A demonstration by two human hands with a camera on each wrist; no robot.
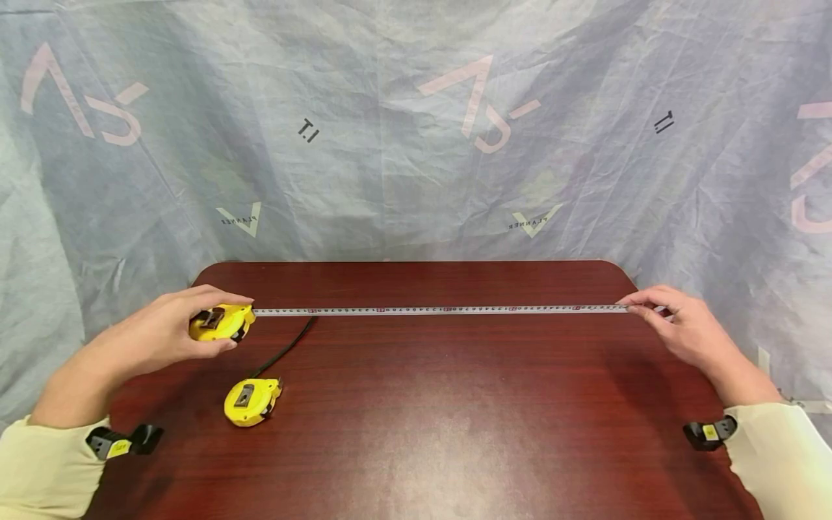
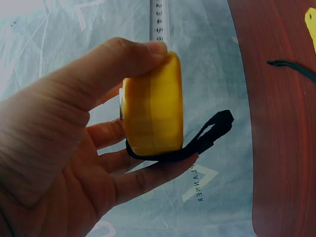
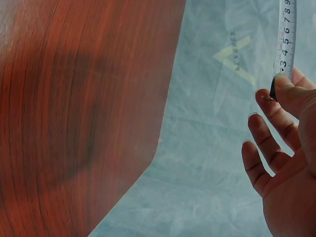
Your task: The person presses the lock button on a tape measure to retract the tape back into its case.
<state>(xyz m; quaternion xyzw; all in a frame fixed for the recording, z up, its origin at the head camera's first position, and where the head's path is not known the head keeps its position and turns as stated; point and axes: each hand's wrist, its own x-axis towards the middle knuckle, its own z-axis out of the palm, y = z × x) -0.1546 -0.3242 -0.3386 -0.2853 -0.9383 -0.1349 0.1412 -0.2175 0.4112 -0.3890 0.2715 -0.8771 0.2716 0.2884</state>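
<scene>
My left hand (image 1: 170,323) grips a yellow tape measure (image 1: 221,323) between thumb and fingers at the left of the head view. Its white blade (image 1: 416,311) runs out straight and level to the right, over the far part of the table. At the other end, my right hand (image 1: 682,325) pinches the blade tip between thumb and forefinger. The right wrist view shows the low numbers of the blade (image 3: 285,44) beside the thumb, with the other fingers spread loosely. In the left wrist view a black strap (image 2: 207,133) hangs at the case of the held tape measure (image 2: 155,106).
A second yellow tape measure (image 1: 252,402) lies on the dark red wooden table (image 1: 448,404) at the left, a black wrist strap (image 1: 286,350) trailing from it. Grey printed cloth (image 1: 390,144) hangs behind the table and along both sides.
</scene>
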